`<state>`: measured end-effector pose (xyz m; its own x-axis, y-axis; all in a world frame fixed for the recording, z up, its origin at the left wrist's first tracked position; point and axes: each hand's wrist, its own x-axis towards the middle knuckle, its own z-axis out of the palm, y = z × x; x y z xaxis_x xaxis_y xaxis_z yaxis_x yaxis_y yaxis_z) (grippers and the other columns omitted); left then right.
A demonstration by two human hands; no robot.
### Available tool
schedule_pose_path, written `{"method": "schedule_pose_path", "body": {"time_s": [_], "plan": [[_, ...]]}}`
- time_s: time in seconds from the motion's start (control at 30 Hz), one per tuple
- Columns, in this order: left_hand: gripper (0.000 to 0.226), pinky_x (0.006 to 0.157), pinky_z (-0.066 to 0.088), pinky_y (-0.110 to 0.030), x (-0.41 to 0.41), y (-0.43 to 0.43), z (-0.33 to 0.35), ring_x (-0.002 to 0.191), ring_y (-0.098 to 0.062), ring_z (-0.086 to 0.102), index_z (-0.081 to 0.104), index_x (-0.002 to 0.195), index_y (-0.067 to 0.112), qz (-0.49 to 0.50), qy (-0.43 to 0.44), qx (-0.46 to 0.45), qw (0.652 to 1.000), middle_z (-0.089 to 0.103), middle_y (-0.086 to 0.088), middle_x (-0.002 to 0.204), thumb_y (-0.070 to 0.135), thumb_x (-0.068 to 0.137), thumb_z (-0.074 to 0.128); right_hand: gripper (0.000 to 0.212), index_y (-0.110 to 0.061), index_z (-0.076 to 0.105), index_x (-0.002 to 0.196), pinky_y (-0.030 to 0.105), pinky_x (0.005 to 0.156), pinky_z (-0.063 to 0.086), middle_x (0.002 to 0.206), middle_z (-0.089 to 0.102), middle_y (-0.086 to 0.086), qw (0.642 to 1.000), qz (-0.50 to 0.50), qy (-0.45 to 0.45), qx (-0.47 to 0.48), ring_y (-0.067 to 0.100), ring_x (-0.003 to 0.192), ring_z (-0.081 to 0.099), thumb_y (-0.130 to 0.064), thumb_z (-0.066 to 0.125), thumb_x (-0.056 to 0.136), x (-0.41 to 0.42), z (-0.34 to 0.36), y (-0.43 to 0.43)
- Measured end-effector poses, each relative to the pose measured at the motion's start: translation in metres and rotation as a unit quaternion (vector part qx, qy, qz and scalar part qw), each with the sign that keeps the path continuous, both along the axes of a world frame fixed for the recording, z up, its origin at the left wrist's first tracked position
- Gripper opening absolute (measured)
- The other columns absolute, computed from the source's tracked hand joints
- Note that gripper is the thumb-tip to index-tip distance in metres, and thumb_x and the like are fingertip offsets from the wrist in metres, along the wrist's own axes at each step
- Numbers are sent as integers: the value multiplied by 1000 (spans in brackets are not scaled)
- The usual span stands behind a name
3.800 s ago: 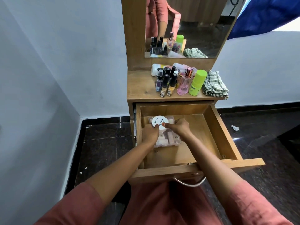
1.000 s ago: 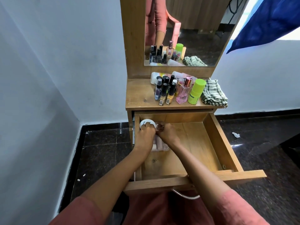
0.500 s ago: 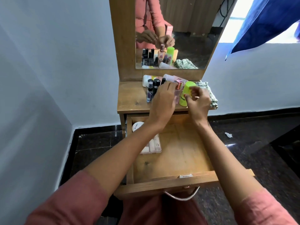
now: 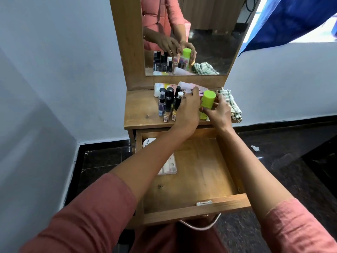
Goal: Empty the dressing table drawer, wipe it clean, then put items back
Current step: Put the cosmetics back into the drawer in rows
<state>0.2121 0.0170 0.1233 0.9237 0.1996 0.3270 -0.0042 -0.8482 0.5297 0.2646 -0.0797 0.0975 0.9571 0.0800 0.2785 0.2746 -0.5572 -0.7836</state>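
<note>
Lime-green bottle [image 4: 207, 105], green-and-white checked cloth [image 4: 231, 106], black-capped small bottles [image 4: 168, 103], brown wooden drawer [image 4: 197, 210].

Light: plain daylight, bright overall, nothing murky.
Source: upper right of the frame, where the window [image 4: 310, 36] past the blue curtain [image 4: 291, 19] is blown out to white.
Shadows: soft ones only. The wall [image 4: 54, 79] goes darker grey at lower left, and the drawer [image 4: 200, 170] is shaded along its front inner edge.
Glare: pale streaks on the glossy floor [image 4: 260, 157] at right, plus a bright strip at the mirror [image 4: 209, 33] upper right edge.
Colour: green bottle [image 4: 207, 101] really pops, almost neon.
Blur: sleeves [image 4: 82, 216] at the bottom edge look soft, and the tiny bottle labels are unreadable.
Distortion: wide-angle stretch, wall lines lean and bend toward the left and bottom edges.
</note>
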Motion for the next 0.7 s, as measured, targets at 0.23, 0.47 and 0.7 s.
{"method": "schedule_pose_path", "body": {"time_s": [0.23,0.47,0.7], "plan": [[32,75,54,-41,-10,-3,-2,98,-33,63,43,123,6,-13,-4,-29,999,62,-17,107,7,91,52,62,-2,48,127,18,85,45,122,60,18,999,20,-20,22,26,107,59,-5,75,72,-12,3,-10],[23,62,45,-26,-34,-9,-13,82,-22,64,58,104,4,-73,-24,-87,993,68,-12,90,21,89,59,55,-5,51,121,24,81,50,113,63,13,998,48,-23,23,17,93,58,-1,73,72,-43,0,-38],[20,60,48,-31,-42,-27,-53,82,-25,65,63,94,7,-69,78,-126,987,69,-12,89,26,87,61,55,-5,51,116,22,78,47,109,62,15,999,44,-10,-29,23,90,59,6,73,67,-62,-39,-59]]}}
